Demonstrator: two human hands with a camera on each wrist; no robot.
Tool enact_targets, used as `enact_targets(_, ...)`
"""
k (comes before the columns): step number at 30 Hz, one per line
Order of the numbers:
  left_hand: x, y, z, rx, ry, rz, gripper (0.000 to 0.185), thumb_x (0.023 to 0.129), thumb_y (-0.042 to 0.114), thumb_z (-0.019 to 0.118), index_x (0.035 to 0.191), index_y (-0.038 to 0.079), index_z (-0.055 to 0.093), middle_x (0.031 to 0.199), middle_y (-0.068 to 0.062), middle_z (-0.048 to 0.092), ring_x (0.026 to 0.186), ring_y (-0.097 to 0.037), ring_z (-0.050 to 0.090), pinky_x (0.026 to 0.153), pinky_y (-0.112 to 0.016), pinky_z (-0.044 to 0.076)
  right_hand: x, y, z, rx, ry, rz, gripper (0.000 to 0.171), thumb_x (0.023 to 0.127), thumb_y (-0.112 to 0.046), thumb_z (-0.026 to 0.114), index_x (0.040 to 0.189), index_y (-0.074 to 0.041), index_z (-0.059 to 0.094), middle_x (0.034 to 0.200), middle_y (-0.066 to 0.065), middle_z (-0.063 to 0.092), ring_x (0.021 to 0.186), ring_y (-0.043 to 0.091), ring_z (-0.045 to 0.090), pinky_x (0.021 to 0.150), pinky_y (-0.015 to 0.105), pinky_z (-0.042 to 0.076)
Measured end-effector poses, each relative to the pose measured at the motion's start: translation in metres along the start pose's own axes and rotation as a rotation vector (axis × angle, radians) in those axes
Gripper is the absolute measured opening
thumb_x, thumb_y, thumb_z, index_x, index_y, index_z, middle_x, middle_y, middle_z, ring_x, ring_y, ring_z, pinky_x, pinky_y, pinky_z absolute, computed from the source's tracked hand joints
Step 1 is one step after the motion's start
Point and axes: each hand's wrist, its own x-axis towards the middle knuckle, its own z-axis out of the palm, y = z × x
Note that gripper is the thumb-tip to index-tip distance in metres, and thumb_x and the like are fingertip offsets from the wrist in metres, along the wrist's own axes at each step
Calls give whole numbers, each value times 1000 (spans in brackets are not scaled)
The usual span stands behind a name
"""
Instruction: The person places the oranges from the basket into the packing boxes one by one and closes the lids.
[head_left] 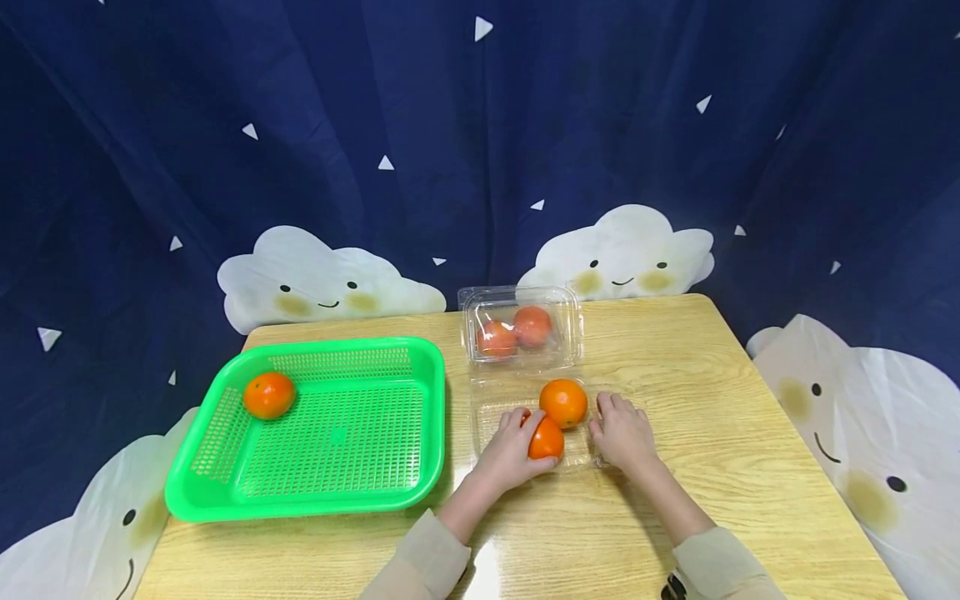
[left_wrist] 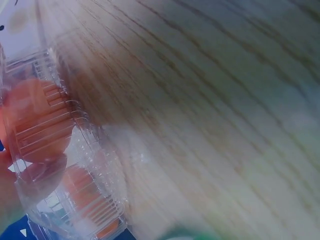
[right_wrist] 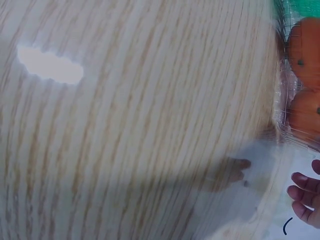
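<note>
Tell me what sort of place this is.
Probably a small staged corner, perhaps for filming: a navy curtain with smiling clouds hangs behind and beside a wood-grain table holding a green basket.

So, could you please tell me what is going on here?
A person is handling round orange fruit at a wooden table. Their left hand grips the nearer fruit of two in an open clear plastic box; the other fruit sits just beyond it. Their right hand is by the box's right side, loosely curled. One fruit lies in the green basket on the left, and two more show through clear plastic at the back.
</note>
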Motion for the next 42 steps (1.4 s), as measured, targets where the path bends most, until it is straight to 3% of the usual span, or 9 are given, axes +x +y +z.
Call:
enact_targets(7, -1, 0, 2, -33, -32, -20, 69, 78, 48, 64, 133, 12, 43, 123, -12, 45, 110, -25, 45, 79, -34, 48, 0, 0, 0, 3, 1, -3, 27, 84, -22, 55, 101, -3, 50, 87, 10, 51, 83, 29, 52, 68, 44, 40)
enact_targets(26, -1, 3, -2, -11, -76, -35, 74, 78, 50, 62, 137, 13, 39, 129, -12, 43, 116, -26, 44, 87, -39, 46, 0, 0, -1, 10, -3, 2, 29, 84, -22, 55, 104, -2, 50, 91, 12, 53, 87, 31, 53, 71, 46, 41)
enact_targets(33, -2, 2, -3, -44, -80, -30, 77, 79, 48, 62, 141, 13, 34, 134, -12, 39, 120, -26, 41, 90, -40, 45, 0, -1, -1, 4, -7, 6, 25, 84, -22, 54, 101, -3, 50, 86, 9, 51, 84, 30, 52, 70, 45, 40)
enact_targets(42, -2, -1, -11, -34, -42, -2, 72, 80, 44, 62, 139, 11, 37, 134, -14, 40, 121, -28, 40, 92, -41, 43, 0, 0, 1, 10, -11, 13, 30, 84, -22, 53, 106, -2, 50, 92, 12, 53, 90, 32, 52, 74, 47, 40)
